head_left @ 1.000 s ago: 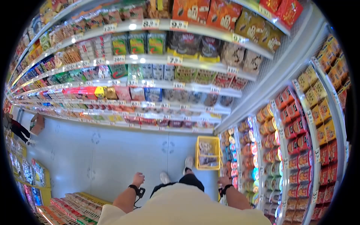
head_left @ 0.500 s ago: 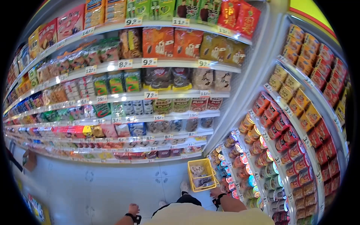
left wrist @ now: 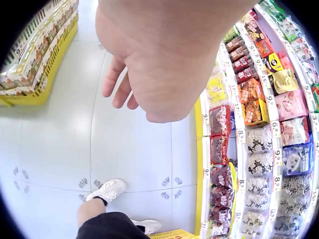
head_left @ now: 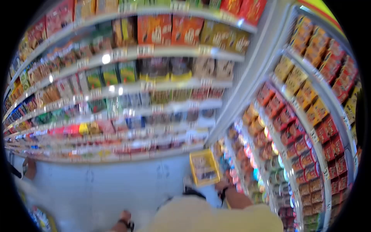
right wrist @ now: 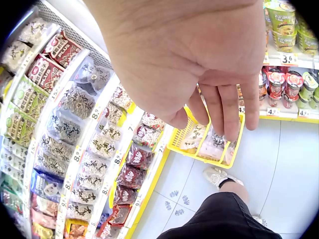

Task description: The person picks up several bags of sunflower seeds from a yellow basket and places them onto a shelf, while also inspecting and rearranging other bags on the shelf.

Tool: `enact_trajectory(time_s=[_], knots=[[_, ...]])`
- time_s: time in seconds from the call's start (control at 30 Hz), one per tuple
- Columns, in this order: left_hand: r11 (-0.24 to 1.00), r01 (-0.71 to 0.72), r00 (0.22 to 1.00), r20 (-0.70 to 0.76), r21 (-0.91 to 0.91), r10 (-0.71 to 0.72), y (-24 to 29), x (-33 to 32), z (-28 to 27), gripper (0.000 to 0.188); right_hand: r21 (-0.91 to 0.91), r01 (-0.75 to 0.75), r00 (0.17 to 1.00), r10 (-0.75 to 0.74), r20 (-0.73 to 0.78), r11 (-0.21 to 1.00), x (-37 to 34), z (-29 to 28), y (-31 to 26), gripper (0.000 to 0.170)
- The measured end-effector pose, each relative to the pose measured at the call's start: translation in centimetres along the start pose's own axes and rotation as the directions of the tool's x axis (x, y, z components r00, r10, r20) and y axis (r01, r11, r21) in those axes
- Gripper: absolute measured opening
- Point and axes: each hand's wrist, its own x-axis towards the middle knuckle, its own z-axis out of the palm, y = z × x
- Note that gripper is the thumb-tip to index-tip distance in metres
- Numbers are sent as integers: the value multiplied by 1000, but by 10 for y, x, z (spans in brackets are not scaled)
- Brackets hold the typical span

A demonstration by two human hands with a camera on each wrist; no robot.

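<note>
My left hand (head_left: 124, 216) hangs at my side over the floor. Its fingers (left wrist: 115, 82) are loosely bent with nothing in them in the left wrist view. On the other side, my right hand (head_left: 222, 186) is close to the near right corner of a yellow shopping basket (head_left: 191, 170). In the right wrist view the slightly bent fingers (right wrist: 227, 112) of that hand overlap the basket (right wrist: 202, 158), which appears smaller and lower down. Several clear bags of food (right wrist: 194, 137) lie in the basket.
Long shelves of packaged snacks (head_left: 154, 31) run along the front. Shelves of cup noodles (head_left: 284, 116) stand close on my right. A yellow-edged display bin (left wrist: 57, 57) is to the left. Pale floor tiles (left wrist: 55, 134) lie below, with a brown carton (head_left: 29, 168) at far left.
My view tilted up, then shifted slightly. The right hand moved forward from my side to near the basket's corner. The left hand stays low at my side.
</note>
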Motion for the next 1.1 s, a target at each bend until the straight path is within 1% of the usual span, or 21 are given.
enact_trajectory(time_s=[0.03,0.07,0.1,0.13,0.17,0.2,0.23,0.27,0.3,0.4,0.47,0.53,0.7,0.8,0.83,0.87,0.9,0.93,0.97,1.0,1.1], knots=[[936,-238,961,-77,260,266,-2,-1,0,29,95,-37,999,40,-26,995,-1,-6,3,40],[757,-361,847,-147,545,511,-7,3,10,24,189,-63,996,74,-53,980,-2,-12,4,38],[907,-347,900,-188,236,394,-4,15,29,24,347,-113,989,139,-51,931,-8,-21,-1,36],[958,-198,974,-147,-206,170,8,15,30,25,548,-198,969,246,-14,813,-14,-35,-9,35],[696,51,994,-28,-716,-101,36,16,12,27,725,-272,933,359,37,632,-14,-52,-16,33],[393,190,969,107,-900,-225,61,-2,-10,29,855,-341,874,467,135,391,-22,-66,-32,31],[213,248,940,181,-945,-288,88,-5,-33,32,896,-368,834,515,200,248,-23,-76,-40,30],[243,262,941,192,-934,-277,107,-7,-53,37,900,-393,810,534,242,189,-23,-80,-44,31],[273,271,943,197,-923,-270,113,-7,-58,42,903,-410,787,550,279,130,-25,-79,-47,32],[358,242,962,176,-902,-207,116,14,-38,25,882,-462,763,547,344,89,-34,-72,-45,31],[414,134,984,72,-900,-162,99,45,2,33,867,-486,773,518,367,112,-36,-61,-37,32],[149,317,925,270,-937,-269,139,17,-75,39,852,-505,769,519,374,135,-39,-50,-30,32],[150,342,920,297,-928,-257,154,32,-110,41,812,-546,753,544,369,205,-27,-54,-23,32],[137,349,916,306,-927,-258,170,42,-124,42,808,-527,792,498,354,263,-17,-60,-20,30],[138,343,919,301,-929,-254,176,46,-127,41,747,-438,878,417,237,500,-6,-26,-6,28],[138,338,921,297,-931,-250,184,52,-130,41,639,-312,945,297,136,702,13,33,15,26],[137,334,923,293,-933,-251,193,56,-136,40,495,-155,988,146,58,855,27,70,29,23],[138,330,923,289,-934,-253,205,58,-144,39,591,-300,954,256,159,749,35,61,27,25],[139,327,924,286,-935,-254,219,61,-150,38,657,-438,897,348,272,613,44,54,22,27],[152,321,927,277,-935,-253,232,67,-156,38,692,-562,820,417,393,453,56,53,19,28],[185,315,930,263,-931,-257,265,89,-159,37,524,-327,944,242,226,787,94,100,38,29]])
